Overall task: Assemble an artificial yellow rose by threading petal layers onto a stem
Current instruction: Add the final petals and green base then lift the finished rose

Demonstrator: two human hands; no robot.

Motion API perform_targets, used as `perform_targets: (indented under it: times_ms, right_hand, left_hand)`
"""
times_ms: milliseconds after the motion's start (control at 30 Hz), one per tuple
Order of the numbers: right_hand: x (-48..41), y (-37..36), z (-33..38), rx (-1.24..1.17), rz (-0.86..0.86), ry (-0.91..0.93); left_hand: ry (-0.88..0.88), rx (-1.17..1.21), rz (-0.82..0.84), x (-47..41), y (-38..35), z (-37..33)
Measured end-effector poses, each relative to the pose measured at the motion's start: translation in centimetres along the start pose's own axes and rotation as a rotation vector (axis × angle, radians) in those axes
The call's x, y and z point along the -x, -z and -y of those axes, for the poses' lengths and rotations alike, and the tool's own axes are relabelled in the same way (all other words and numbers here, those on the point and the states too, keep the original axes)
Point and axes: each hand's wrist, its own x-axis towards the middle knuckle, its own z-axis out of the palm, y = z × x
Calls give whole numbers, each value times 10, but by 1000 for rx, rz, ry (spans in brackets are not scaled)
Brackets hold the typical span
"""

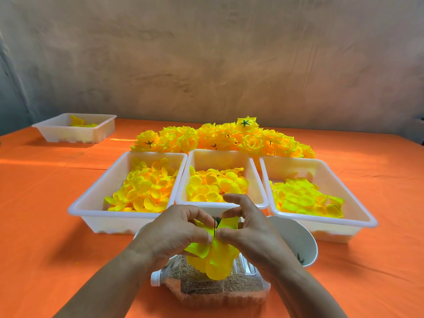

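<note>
Yellow fabric, one petal layer (pixel 218 260), sits at six o'clock in the view, with one thin dark stem (pixel 214 227) standing up through its middle. The left hand (pixel 176 230) and the right hand (pixel 250 228) meet on it. Each pinches the fabric between thumb and curled fingers, the thumbs nearly touching on either side of the stem, and the right forefinger is lifted free. The petals hang down over one clear plastic bottle (pixel 218 288) that lies on its side. It holds brown grainy stuff, and its white cap points to nine o'clock.

At three o'clock from the hands, just beside the right wrist, is one tilted white bowl (pixel 296 237) with a small green star-shaped piece (pixel 300 258) inside.

There are four white trays. Three stand side by side at twelve o'clock from the hands: the left tray (pixel 91 207), the middle tray (pixel 220 156) and the right tray (pixel 367 216). Each holds loose yellow petal pieces, and those in the right tray are paler and greener. The fourth tray (pixel 57 131) stands well apart at ten o'clock and holds only a few petals.

Behind the three trays, still at twelve o'clock, lies a heap of finished roses (pixel 224 138), too many to count, some showing green undersides.

Everything rests on an orange cloth (pixel 46 226), with a band of sunlight across it at nine o'clock. A mottled grey-brown wall (pixel 206 53) rises behind.
</note>
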Motion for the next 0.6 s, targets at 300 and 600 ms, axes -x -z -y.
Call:
perform_targets:
  times_ms: [300, 600]
  right_hand:
    - [-1, -2, -2, 100, 43, -9]
    - [-12, 8, -2, 82, 77, -13]
  left_hand:
    - [28, -35, -11, 2, -6, 8]
    - [79, 93, 31, 8, 1, 1]
